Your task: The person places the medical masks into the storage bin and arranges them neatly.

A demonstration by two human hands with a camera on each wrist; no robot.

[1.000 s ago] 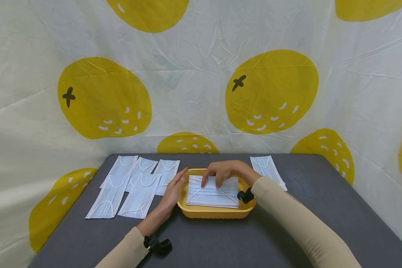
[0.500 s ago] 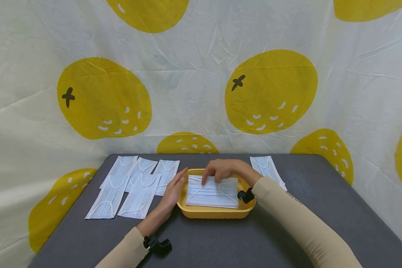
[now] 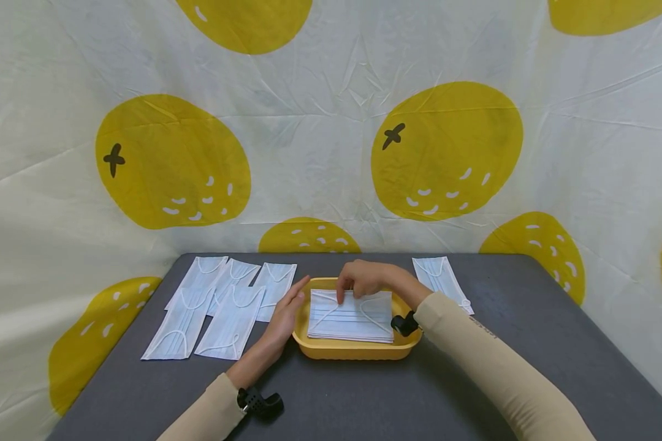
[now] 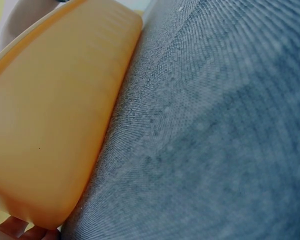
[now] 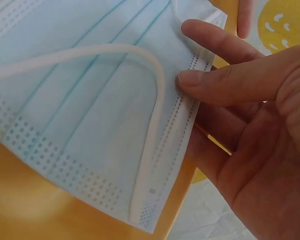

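A yellow tray sits mid-table with a stack of light blue face masks in it. My right hand is at the stack's far edge. In the right wrist view it pinches the short edge of the top mask, one finger on top and others under the edge, beside the white ear loop. My left hand lies flat with straight fingers against the tray's left wall, resting on the grey table.
Several more masks lie spread on the table's left part, and a single one lies right of the tray. A white cloth with yellow fruit prints hangs behind and along the sides.
My right hand's fingers drew back from lying across the top mask and curled in at its far edge. The left hand and tray stayed still.
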